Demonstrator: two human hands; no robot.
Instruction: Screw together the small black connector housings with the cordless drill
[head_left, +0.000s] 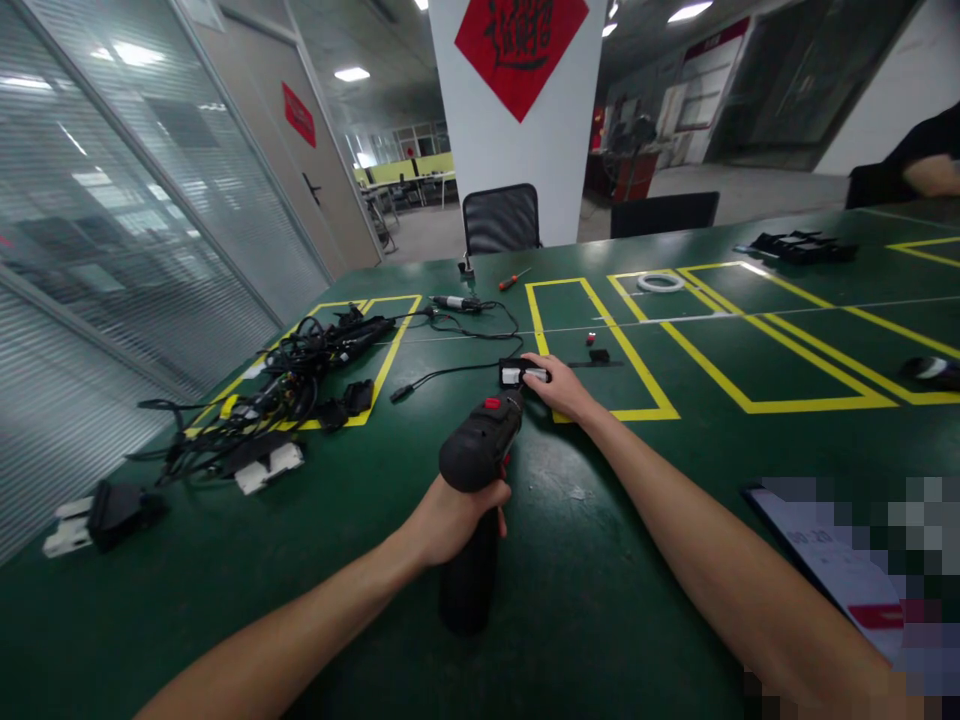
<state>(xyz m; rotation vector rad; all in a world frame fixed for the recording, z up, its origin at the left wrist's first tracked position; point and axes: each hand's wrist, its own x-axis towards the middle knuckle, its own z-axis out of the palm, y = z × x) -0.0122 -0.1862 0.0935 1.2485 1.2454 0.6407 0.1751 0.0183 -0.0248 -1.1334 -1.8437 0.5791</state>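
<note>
**Power drill (474, 448) nosed up to a small black box (511, 376)**

From where I stand, what matters most is the short line between the drill's front end and the box. The box lies just beyond that end, far and slightly right of the left hand (456, 515), its long axis running left to right across the green surface (585, 580). The drill's barrel points away from the person, angled a little to the right, towards the box. Whether its tip touches, I can't tell from here.

The left grip is wrapped around the drill's handle. The right hand (556, 384) is the nearer one to the box: its grip is narrow, thumb and fingers closed over the box's right end, with the white label partly showing to the left.

The box sits at the left side of a yellow tape outline (645, 414). Left of it, a thin cable ends in a plug (401, 394); farther left lies a tangle of cables (300, 372). On the far side rests a screwdriver (513, 281).
</note>
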